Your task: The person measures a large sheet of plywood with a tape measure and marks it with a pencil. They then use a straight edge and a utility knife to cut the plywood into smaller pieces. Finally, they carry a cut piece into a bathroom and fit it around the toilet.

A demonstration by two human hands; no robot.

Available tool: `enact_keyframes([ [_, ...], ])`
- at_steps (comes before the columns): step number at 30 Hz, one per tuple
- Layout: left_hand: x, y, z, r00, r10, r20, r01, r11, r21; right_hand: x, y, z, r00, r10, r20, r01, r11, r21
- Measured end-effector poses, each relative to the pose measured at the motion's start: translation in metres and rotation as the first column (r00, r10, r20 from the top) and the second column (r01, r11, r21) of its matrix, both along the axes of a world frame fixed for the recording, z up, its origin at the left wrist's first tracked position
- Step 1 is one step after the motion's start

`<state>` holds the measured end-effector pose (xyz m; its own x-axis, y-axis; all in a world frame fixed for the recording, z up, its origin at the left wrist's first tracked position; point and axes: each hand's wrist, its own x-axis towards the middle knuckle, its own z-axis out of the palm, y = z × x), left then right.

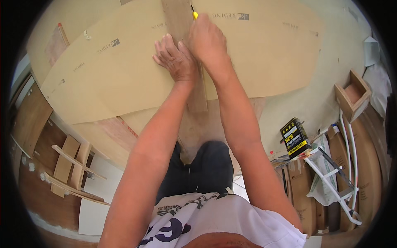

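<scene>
A large tan sheet (111,78) with dark printed marks is spread before me, its near edge curved in this view. Across it, pointing away from me, lies a long flat wooden strip (197,97). My left hand (177,61) presses down on the strip with its fingers spread. Closed around a yellow utility knife (195,15), my right hand (209,39) rests along the strip's right edge. The knife's dark, thin tip points away beyond the fist. Most of its handle is hidden in my grip.
To the right stands a white metal stepladder (331,175) with a black and yellow can (295,138) on top. An open wooden box (352,95) sits farther right. Wooden frame pieces (76,165) lie at the left, near a brown panel (32,118).
</scene>
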<state>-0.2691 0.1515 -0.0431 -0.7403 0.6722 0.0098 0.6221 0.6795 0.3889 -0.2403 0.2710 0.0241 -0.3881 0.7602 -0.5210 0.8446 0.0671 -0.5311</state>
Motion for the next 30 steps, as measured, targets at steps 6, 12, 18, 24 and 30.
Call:
enact_keyframes([
  [6,-0.002,-0.002,-0.009,0.999,0.001,-0.036,-0.001,1.000,0.005,0.037,-0.056,0.015,0.998,-0.031,0.055,0.038,0.989,-0.146],
  [12,0.000,0.001,0.002,1.000,0.008,0.002,-0.008,1.000,0.026,0.082,-0.129,0.017,0.999,-0.032,0.023,0.035,0.993,-0.115],
  [18,0.000,0.003,0.002,1.000,0.008,-0.011,-0.008,1.000,0.010,0.121,-0.195,0.020,0.995,-0.052,0.083,0.067,0.979,-0.191],
  [24,0.001,0.003,0.002,1.000,0.011,-0.012,-0.011,1.000,0.026,0.152,-0.239,0.025,0.989,-0.041,0.143,0.071,0.975,-0.208],
  [30,0.000,0.007,0.005,1.000,-0.008,-0.018,0.008,1.000,0.015,0.162,-0.249,0.027,0.985,-0.035,0.172,0.087,0.948,-0.305],
])
